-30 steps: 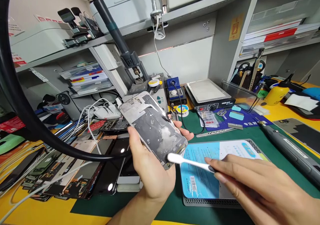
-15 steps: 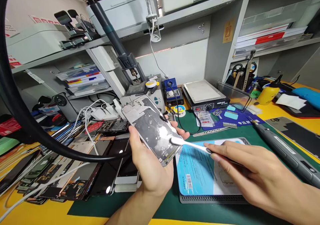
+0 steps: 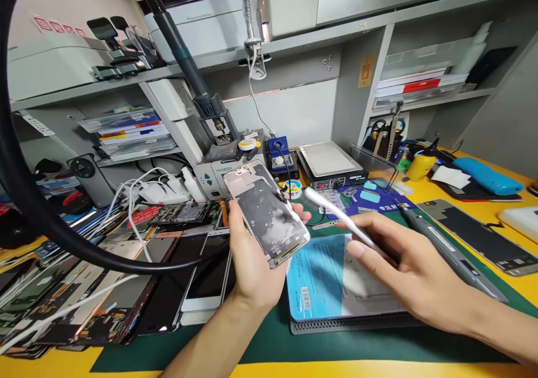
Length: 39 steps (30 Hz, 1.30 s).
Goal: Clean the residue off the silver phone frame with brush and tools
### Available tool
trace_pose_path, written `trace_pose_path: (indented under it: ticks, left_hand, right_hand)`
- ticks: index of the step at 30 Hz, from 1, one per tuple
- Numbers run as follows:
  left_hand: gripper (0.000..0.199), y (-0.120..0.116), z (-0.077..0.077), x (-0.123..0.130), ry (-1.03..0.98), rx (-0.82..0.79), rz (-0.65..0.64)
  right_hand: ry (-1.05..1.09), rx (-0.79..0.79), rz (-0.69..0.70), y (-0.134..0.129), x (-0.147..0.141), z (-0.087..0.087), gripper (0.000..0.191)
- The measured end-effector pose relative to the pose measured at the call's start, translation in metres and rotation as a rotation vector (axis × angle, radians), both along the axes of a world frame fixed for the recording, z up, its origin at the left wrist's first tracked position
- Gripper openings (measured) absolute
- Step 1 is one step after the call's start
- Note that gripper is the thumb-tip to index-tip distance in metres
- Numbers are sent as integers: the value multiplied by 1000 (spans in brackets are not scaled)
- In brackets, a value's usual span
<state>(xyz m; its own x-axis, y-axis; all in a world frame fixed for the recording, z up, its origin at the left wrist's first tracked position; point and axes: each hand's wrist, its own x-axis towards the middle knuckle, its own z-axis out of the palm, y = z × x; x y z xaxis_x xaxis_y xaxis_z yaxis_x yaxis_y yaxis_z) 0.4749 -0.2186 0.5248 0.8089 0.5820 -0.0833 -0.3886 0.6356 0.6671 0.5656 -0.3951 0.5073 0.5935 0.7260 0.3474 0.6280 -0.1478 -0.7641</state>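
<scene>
My left hand [image 3: 256, 266] holds a phone screen assembly [image 3: 269, 215], thumb on its left edge and fingertips at its right edge. The grey back of the part faces up, with pale smears near its lower end. Between the thumb and fingers of my right hand [image 3: 403, 260] is a white brush-like tool [image 3: 336, 210]. Its pale tip points up and left, apart from the phone part. Under my right hand lies a blue and white packet [image 3: 319, 277] on a grey perforated mat.
Phone screens [image 3: 168, 288] lie in rows at the left, crossed by white cables. A black hose [image 3: 105, 254] loops across the left. A heating plate [image 3: 330, 162] stands behind, and a grey pen-shaped tool [image 3: 449, 254] lies at the right.
The white tool has lifted off the phone part, its tip now raised to the right of it. My right hand has turned. The camera view has shifted a little to the right.
</scene>
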Motion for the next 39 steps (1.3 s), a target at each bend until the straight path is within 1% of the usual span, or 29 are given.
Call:
trace_pose_path:
  ticks: [1, 3, 5, 7, 9, 13, 16, 21, 24, 29, 33, 36, 39]
  left_hand:
    - [63, -2, 0, 1, 9, 5, -42]
    - [66, -9, 0, 1, 25, 12, -113]
    - [65, -15, -1, 2, 33, 12, -152]
    - [62, -20, -2, 2, 34, 8, -170]
    - [60, -23, -5, 2, 28, 5, -169]
    - [58, -22, -8, -1, 16, 8, -132]
    - [59, -21, -8, -3, 21, 12, -120]
    - [60, -21, -7, -5, 43, 21, -137]
    - [61, -23, -7, -5, 68, 4, -152]
    - [60, -24, -4, -6, 90, 2, -159]
    - [66, -25, -1, -5, 146, -8, -160]
    - [60, -25, 0, -5, 157, -11, -127]
    - [57, -25, 0, -4, 160, -18, -106]
  right_hand:
    - [131, -29, -9, 2, -1, 3, 29]
    - [319, -75, 5, 8, -4, 7, 33]
    - [441, -81, 52, 14, -5, 10, 31]
    - [506, -51, 78, 20, -6, 12, 36]
    - [516, -38, 81, 26, -8, 12, 43]
    - [518, -82, 152, 34, -9, 11, 31]
    - [542, -69, 187, 34, -8, 9, 29]
    - [622, -76, 234, 31, -8, 9, 23]
    - [662, -98, 228, 29, -9, 10, 20]
    - [645, -162, 192, 26, -9, 13, 23]
    - [649, -147, 201, 23, -8, 14, 21]
    - [682, -151, 206, 23, -8, 15, 19]
    - [711, -161, 197, 24, -8, 15, 22]
